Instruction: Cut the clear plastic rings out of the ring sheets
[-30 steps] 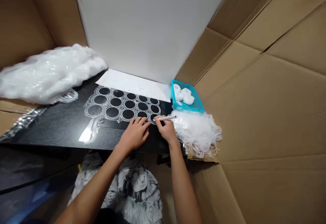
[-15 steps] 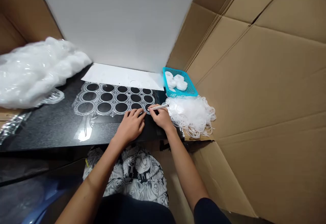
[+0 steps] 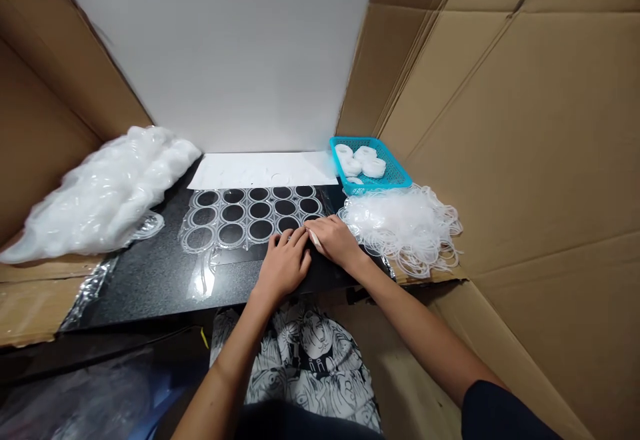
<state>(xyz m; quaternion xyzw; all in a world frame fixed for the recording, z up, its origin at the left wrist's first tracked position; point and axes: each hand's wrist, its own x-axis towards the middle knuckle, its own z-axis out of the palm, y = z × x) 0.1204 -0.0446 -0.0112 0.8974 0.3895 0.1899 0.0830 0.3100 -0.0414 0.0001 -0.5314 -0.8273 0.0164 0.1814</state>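
A clear plastic sheet of ring-shaped pieces (image 3: 247, 221) lies on the dark tabletop, its rings joined in rows with black showing through their middles. On the sheet's near right edge rests my left hand (image 3: 286, 261), palm down, fingers stretched and slightly apart, holding nothing. Close beside it, my right hand (image 3: 336, 239) is closed around a slim white pen-like tool (image 3: 315, 240). Most of that tool is hidden by the fingers, and its exact kind cannot be made out. The right fingers cover the sheet's near right corner.
Right of my hands is a pile of thin clear rings (image 3: 400, 220). Behind it, a turquoise basket (image 3: 400, 175) holds several white bundles. White paper (image 3: 235, 168) lies along the back wall. A bulging clear bag (image 3: 115, 187) sits at left. Cardboard walls (image 3: 525, 147) flank the table.
The view has shifted, so everything appears farther right and lower. My right hand has turned, and the white tool now points down along the palm instead of sticking out rightward. My left hand stays on the sheet.
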